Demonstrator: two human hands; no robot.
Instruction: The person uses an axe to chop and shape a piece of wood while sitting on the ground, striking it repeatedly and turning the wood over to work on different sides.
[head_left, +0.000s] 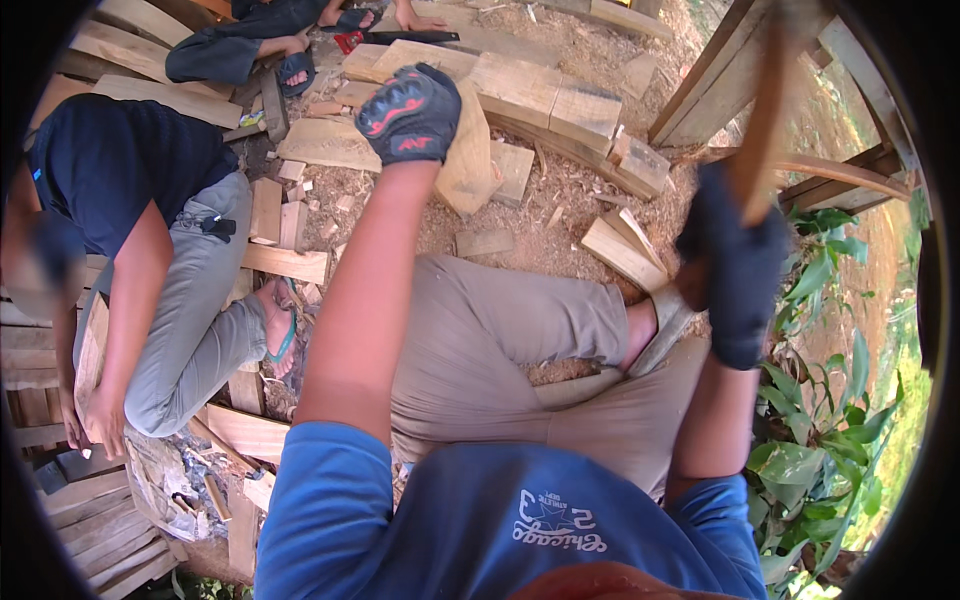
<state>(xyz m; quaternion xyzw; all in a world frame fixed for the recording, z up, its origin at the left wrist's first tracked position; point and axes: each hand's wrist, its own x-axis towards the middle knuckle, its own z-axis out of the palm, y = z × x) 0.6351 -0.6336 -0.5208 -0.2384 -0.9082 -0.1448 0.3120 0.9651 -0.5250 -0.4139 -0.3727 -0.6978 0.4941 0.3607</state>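
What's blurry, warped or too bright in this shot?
Head view: right hand and the wooden piece it holds are motion-blurred, left hand sharper; head view: timber at upper right looks bowed; head view: far-right greenery looks washed out.

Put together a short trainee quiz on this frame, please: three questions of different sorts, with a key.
1. Multiple choice: what does the raised right hand grip?
A) a leafy stem
B) a wooden shaft
C) a sandal
2. True or false: the left hand wears a dark glove with red markings.
3. Open: what material are the pale blocks near the left hand made of?

Key:
1. B; the shaft is blurred.
2. True.
3. Wood.
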